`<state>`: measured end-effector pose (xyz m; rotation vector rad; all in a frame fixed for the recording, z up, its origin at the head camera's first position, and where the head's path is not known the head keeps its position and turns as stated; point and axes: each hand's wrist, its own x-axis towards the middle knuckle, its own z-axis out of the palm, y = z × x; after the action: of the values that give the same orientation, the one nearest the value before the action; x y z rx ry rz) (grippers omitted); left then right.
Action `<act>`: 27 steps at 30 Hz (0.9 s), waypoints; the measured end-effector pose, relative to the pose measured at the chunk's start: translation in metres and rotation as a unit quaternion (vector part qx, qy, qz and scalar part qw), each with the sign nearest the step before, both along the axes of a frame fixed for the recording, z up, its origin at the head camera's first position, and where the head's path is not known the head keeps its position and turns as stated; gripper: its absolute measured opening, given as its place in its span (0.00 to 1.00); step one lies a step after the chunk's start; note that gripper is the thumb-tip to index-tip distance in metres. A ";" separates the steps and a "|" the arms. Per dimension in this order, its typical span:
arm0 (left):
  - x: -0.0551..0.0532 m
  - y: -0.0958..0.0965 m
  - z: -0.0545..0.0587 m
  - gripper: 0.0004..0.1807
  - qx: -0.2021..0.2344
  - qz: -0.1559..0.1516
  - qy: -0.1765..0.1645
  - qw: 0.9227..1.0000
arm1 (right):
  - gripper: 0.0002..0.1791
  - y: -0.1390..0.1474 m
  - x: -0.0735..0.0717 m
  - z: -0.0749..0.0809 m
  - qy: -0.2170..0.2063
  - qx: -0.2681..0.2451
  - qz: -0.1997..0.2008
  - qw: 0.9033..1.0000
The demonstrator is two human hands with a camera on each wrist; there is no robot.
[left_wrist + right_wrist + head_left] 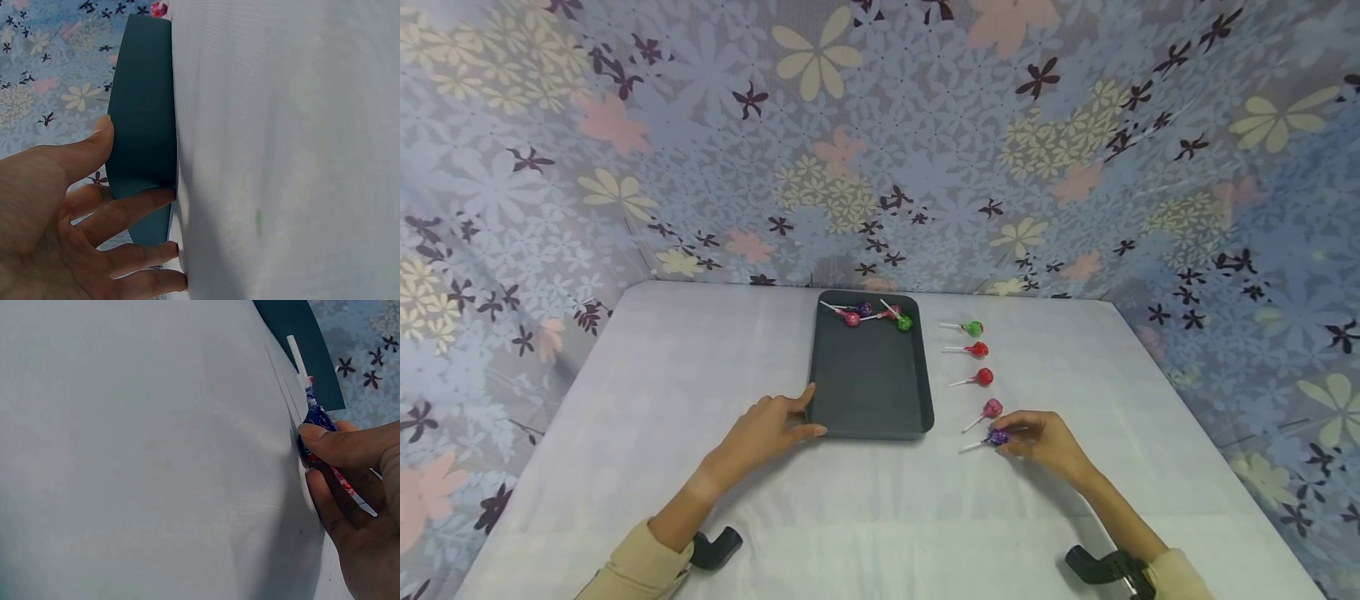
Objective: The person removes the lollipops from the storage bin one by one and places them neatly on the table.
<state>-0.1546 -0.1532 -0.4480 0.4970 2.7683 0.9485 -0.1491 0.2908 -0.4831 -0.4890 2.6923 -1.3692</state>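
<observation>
My right hand (pixel 1041 442) pinches a lollipop in a purple wrapper (pixel 997 437) low over the white table, its white stick pointing left. In the right wrist view the thumb lies across the purple-and-red wrapper (pixel 319 419). At the dark grey tray's (pixel 868 429) near left corner, my left hand (pixel 771 429) holds the edge between thumb and fingers. Several lollipops, including a green one (pixel 904 322) and a pink one (pixel 851 319), lie at the tray's far end. Right of the tray, a pink lollipop (pixel 993 408), two red lollipops (pixel 984 377) and a green lollipop (pixel 974 328) form a column.
A white cloth covers the table (pixel 865 525). Flowered fabric (pixel 880 167) hangs behind it and at both sides. Black curved wrist mounts (pixel 717 550) stick out beside both forearms.
</observation>
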 end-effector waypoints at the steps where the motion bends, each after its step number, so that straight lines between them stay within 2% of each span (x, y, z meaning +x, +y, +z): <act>1: 0.000 0.000 0.000 0.40 -0.001 0.000 0.001 1.000 | 0.15 0.000 0.000 0.000 -0.003 0.002 -0.004 1.000; 6: 0.001 0.000 0.002 0.39 -0.001 -0.005 0.007 1.000 | 0.15 0.001 0.002 0.001 -0.017 0.005 -0.020 1.000; 14: 0.001 0.000 0.002 0.39 0.001 -0.008 0.014 1.000 | 0.17 0.000 0.000 0.002 -0.010 0.007 -0.011 1.000; 27: 0.001 -0.001 0.001 0.39 0.007 -0.010 0.017 1.000 | 0.17 0.001 0.000 0.003 -0.021 0.016 -0.020 0.999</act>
<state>-0.1535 -0.1542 -0.4471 0.5468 2.7832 0.9644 -0.1490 0.2917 -0.4802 -0.4011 2.6995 -1.3291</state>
